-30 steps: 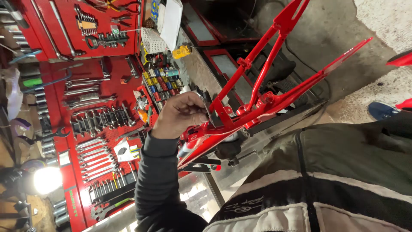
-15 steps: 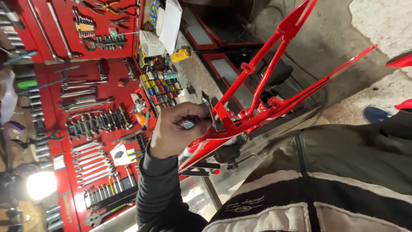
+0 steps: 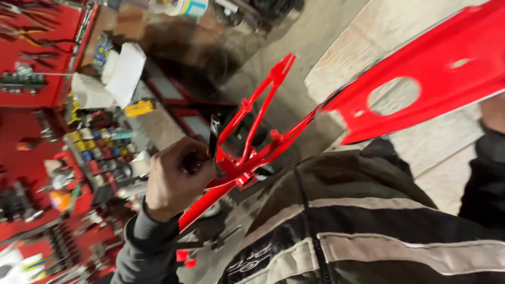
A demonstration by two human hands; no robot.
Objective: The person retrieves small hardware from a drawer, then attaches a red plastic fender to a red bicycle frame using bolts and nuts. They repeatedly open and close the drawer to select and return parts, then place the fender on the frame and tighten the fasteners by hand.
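Closer now, the left hand [image 3: 176,179] has risen, clenched on a dark tool [image 3: 213,138] against the red frame [image 3: 247,152], apparently working a fitting. Right hand is unseen.

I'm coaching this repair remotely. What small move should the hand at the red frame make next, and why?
Probably steady the grip and keep turning the dark tool: the left hand is closed on it right at the red frame joint, and the tool stands upright there. The picture is blurred, so the fastener itself can't be seen.
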